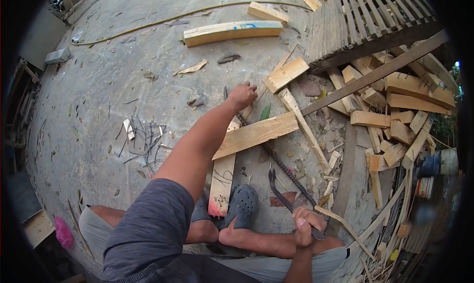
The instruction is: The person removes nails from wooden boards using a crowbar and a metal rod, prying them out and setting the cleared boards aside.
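My left hand [242,96] reaches forward over the concrete, fingers curled; what they hold, if anything, is hidden. Beside it runs a dark ribbed steel bar [290,173], passing beneath a short wooden plank [259,135]. That plank rests across another board [222,181], which has bent nails and a pink-painted end between my feet. In my right hand [308,224], closed near my knee, is a dark pry bar [279,195] whose hooked end points forward.
Loose nails [147,141] lie scattered to the left. A curved timber [233,33] and a yellow hose [163,20] are farther ahead. At right are a heap of wood offcuts [370,119] and a slatted wooden pallet [328,31]. A pink bag [63,232] sits at lower left.
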`<state>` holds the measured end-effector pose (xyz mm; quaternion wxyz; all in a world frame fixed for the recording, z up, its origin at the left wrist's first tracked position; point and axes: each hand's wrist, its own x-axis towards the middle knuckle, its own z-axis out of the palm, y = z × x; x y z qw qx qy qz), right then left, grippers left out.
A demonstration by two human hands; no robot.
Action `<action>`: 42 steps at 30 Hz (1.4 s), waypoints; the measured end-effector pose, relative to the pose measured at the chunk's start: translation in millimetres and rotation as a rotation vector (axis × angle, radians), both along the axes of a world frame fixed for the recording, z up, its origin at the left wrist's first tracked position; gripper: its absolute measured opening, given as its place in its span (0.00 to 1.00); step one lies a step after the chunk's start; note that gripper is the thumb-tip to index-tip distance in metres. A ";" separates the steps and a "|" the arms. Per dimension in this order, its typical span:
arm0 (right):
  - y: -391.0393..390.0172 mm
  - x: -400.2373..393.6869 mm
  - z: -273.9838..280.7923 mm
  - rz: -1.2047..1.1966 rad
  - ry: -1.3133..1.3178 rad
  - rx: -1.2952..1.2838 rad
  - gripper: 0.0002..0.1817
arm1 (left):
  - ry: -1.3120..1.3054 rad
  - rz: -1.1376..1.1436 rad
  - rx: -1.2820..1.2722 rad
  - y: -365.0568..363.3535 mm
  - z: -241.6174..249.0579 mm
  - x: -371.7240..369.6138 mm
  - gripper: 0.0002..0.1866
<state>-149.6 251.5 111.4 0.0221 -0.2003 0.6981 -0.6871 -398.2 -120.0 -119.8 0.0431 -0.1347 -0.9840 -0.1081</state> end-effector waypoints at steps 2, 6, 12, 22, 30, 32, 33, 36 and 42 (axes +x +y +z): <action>4.2 2.7 -4.7 -0.053 -0.034 -0.076 0.19 | 0.056 -0.068 -0.050 -10.7 -4.0 1.9 0.05; 12.9 -6.6 -10.8 -0.088 -0.065 -0.154 0.19 | 0.110 0.350 0.180 -64.5 25.7 38.6 0.05; 21.0 -6.7 -15.1 -0.089 -0.051 -0.201 0.19 | -0.481 0.701 0.005 -207.5 13.7 243.8 0.11; 11.4 7.5 -13.6 -0.131 -0.149 0.029 0.18 | -0.500 0.464 0.050 13.3 117.2 274.9 0.60; 0.0 15.8 6.2 -0.118 -0.118 0.164 0.19 | -0.428 0.372 0.050 -2.7 100.5 304.8 0.46; 5.7 20.0 0.2 -0.141 -0.110 0.163 0.20 | -0.417 0.310 -0.015 -21.8 106.3 315.9 0.46; 9.8 21.9 -1.4 -0.148 -0.120 0.146 0.20 | -0.464 0.324 -0.080 -25.6 114.0 319.6 0.53; 17.6 18.4 2.7 -0.173 -0.160 0.068 0.20 | -0.122 0.097 -0.494 -8.3 110.7 326.2 0.50; 24.8 13.7 2.3 -0.226 -0.192 -0.071 0.20 | -0.024 -0.885 -0.675 65.5 67.5 297.1 0.27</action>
